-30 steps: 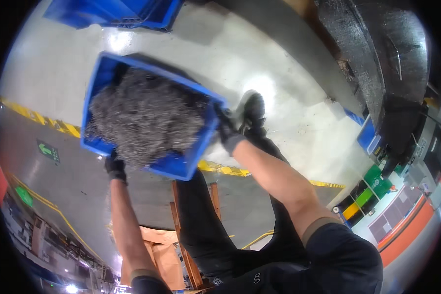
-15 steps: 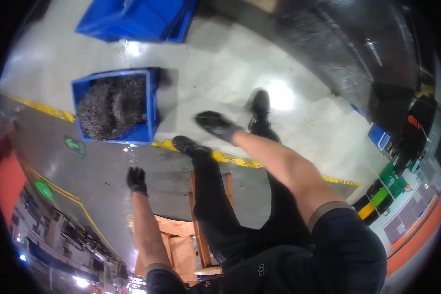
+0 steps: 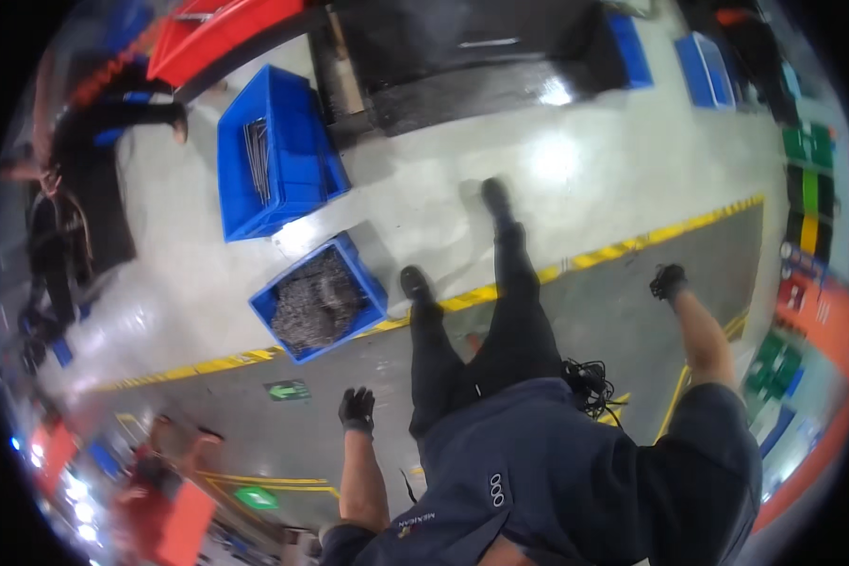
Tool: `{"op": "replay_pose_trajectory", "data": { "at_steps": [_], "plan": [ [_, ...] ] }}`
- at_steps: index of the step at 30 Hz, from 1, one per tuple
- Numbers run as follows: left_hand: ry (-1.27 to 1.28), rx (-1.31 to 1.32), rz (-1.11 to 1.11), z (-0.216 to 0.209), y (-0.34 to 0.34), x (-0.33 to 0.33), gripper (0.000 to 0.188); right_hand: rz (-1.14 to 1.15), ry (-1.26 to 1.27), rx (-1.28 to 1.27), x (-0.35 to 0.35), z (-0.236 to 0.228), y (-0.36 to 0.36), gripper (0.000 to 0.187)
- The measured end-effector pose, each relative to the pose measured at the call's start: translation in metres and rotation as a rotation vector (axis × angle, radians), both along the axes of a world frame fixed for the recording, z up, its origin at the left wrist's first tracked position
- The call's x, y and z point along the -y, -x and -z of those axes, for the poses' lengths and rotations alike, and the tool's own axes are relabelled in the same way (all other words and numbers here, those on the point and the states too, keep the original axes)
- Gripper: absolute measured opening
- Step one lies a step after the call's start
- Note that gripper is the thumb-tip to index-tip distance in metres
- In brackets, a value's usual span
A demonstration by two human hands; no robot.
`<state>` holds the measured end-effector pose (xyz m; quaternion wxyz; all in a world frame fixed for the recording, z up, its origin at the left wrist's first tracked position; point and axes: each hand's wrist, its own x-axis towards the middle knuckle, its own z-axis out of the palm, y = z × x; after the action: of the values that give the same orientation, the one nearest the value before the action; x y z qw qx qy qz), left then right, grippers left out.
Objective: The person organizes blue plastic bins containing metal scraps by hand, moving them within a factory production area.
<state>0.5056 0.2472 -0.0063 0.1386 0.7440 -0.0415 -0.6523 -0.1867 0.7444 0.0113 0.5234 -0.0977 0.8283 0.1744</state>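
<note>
My left hand (image 3: 357, 410), in a black glove, hangs over the grey floor with its fingers apart and nothing in it. It is nearest to a blue crate (image 3: 375, 304), some way ahead of it, which holds a heap of small dark metallic pieces (image 3: 316, 302); single pieces are too small to make out. Out to the right, my right hand (image 3: 668, 281), gloved in black too, hangs free near the yellow floor line with fingers loosely bent and apart. Neither hand touches anything.
A taller blue bin (image 3: 297, 141) holding long thin metal rods (image 3: 258, 156) stands beyond the crate. Red bins (image 3: 222, 38) and a dark bench (image 3: 481, 66) lie farther off. Yellow-black tape (image 3: 613, 250) crosses the floor. A person (image 3: 61, 217) is at the far left.
The view has swung, so the crate now appears nearer the middle. My right hand has moved from in front of my feet out to the right. The wooden seat is no longer visible.
</note>
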Motion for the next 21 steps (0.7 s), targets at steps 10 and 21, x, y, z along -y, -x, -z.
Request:
{"op": "replay_pose_trajectory", "data": {
  "at_steps": [10,21],
  "plan": [
    [-0.076,-0.123,0.932,-0.002,0.193,0.164,0.044,0.975,-0.349,-0.457,-0.090,-0.132,-0.460,0.045],
    [-0.324,-0.646,2.081,-0.004,0.312,-0.236,0.032,0.068,-1.435,-1.026,-0.167,-0.093,-0.859,0.086]
  ]
}}
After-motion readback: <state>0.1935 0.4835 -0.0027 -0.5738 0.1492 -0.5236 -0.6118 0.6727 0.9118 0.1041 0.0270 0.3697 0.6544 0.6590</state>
